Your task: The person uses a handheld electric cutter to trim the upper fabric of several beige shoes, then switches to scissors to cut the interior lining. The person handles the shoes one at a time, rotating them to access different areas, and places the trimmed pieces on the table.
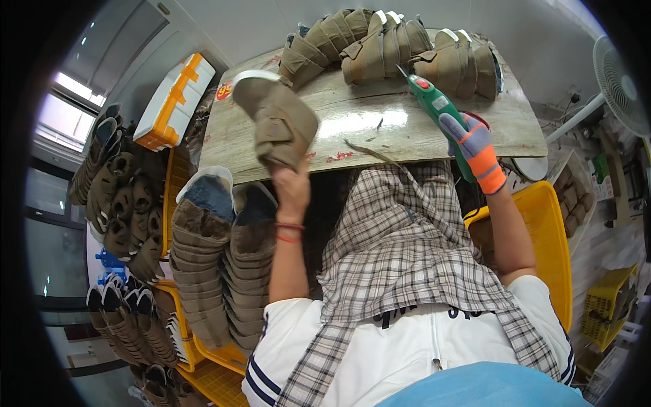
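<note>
Head view: the left grip [292, 190], bare, is closed around one end of a brown shoe upper [288, 130], blurred, with a strap across it and a white end pointing away from the person; it is held over the left part of the desk [498, 129]. The right grip [472, 149], in a grey and orange glove, is wrapped around a green handheld tool [438, 102], its pointed tip aimed toward the desk's far edge. Along that edge lie nested brown uppers [386, 51] in three groups. A thin dark strip [373, 151] lies by the desk's near edge. Left of the desk leans a white and orange box [175, 102]; nearer the person than the desk's left corner stand two tall stacks of uppers [200, 271]. Right of the desk is a white fan [620, 85].
</note>
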`<state>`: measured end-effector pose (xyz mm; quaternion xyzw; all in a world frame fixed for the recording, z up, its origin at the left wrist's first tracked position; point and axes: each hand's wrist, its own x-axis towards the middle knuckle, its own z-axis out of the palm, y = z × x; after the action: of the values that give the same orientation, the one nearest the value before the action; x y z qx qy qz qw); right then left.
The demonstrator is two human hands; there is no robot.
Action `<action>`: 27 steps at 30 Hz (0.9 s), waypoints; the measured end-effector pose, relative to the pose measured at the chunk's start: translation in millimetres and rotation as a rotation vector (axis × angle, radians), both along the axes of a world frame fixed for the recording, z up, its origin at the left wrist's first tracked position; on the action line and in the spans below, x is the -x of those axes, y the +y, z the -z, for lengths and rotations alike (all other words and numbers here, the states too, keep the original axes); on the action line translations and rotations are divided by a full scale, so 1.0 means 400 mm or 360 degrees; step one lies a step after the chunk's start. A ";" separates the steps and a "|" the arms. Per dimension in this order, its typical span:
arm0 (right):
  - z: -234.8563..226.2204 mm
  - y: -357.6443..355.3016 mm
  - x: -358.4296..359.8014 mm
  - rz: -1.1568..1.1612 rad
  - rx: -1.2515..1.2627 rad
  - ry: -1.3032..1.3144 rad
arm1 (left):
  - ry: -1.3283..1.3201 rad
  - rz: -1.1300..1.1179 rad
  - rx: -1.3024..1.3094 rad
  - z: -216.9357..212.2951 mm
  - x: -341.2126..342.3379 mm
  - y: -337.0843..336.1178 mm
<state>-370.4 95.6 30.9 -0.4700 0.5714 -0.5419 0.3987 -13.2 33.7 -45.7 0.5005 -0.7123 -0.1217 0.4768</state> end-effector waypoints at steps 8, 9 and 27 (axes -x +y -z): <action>0.147 0.040 0.094 0.0247 -0.0132 0.0336 | -0.0754 -0.0746 0.0698 -0.113 -0.091 -0.260; 0.171 0.043 0.103 0.0266 -0.0113 0.0283 | -0.0488 -0.0675 0.0700 -0.105 -0.044 -0.270; 0.152 0.049 0.063 0.0286 -0.0201 0.0366 | 0.1082 0.0956 -0.0403 -0.019 0.320 -0.387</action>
<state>-395.5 115.2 -29.9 -0.4499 0.6861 -0.4809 0.3092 -141.3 -121.2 -38.3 0.2582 -0.6086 -0.4973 0.5618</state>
